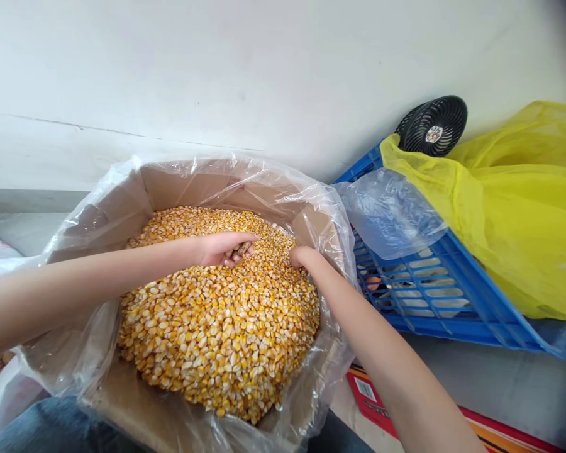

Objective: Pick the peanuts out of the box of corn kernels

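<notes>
Yellow and pale corn kernels (217, 327) fill a cardboard box (183, 189) lined with a clear plastic bag (344, 233). Reaching in from the left, my left hand (224, 247) is above the heap with its fingers curled closed. Small brown lumpy pieces (239, 250) show between those fingers; their kind is unclear. My right hand (300, 257) comes in from the right and touches the kernels near the box's right side. Its fingers are bent away from view, hidden behind the hand and among the corn.
A tilted blue plastic crate (424, 277) stands to the right, with a clear plastic bag (391, 214), yellow mesh (523, 220) and a black fan (434, 129) on it. Behind is a white wall (217, 75). A red carton (372, 396) lies on the floor below.
</notes>
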The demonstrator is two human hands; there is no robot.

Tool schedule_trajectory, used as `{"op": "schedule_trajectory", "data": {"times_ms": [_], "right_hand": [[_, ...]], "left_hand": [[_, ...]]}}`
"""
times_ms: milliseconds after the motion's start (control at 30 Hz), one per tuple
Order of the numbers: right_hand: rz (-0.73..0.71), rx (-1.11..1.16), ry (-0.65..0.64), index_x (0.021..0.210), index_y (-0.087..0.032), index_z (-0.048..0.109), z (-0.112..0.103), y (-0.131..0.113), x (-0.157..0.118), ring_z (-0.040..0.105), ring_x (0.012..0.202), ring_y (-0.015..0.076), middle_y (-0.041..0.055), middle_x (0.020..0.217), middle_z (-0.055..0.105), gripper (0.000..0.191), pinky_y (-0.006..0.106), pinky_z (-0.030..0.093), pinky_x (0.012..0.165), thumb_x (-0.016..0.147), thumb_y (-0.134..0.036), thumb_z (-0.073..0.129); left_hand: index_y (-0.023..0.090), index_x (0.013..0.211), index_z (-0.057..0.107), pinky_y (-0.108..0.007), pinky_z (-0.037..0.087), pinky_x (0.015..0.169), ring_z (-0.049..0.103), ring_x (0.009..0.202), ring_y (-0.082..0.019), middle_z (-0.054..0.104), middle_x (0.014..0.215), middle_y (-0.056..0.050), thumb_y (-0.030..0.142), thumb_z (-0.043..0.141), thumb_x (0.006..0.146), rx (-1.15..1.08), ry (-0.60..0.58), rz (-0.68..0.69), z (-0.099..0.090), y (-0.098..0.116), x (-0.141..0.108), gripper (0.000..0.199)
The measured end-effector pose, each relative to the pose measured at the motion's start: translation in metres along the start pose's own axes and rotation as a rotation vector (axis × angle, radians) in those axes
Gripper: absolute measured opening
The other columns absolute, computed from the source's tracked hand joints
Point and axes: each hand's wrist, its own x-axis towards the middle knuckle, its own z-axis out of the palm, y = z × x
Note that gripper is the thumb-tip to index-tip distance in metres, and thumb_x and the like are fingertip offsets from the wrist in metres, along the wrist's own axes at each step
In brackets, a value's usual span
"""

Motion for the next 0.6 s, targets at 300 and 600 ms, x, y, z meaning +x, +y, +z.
{"op": "schedule_trajectory", "data": {"times_ms": [300,600], "right_hand": [[-0.023,0.088,0.106,0.085,-0.009,0.062,-0.049,-0.006,-0.030,0.058,0.076,0.0182,0.0134,0.083,0.062,0.020,0.024,0.044,0.063,0.072,-0.019,0.050],[-0.517,1.518,-0.055,0.078,-0.016,0.053,-0.093,-0.018,-0.054,0.033,0.044,0.0016,-0.0017,0.067,0.048,0.013,0.010,0.023,0.034,0.075,-0.028,0.049]], "left_hand": [[0.013,0.065,0.052,-0.013,0.038,0.034,0.051,0.042,-0.007,0.052,0.053,-0.001,0.028,0.047,0.076,-0.238,0.144,0.025,-0.012,0.004,0.008,0.019],[0.013,0.061,0.049,-0.011,0.034,0.031,0.043,0.037,-0.003,0.048,0.050,0.002,0.023,0.050,0.074,-0.303,0.201,0.122,-0.020,0.020,-0.007,0.016]]}}
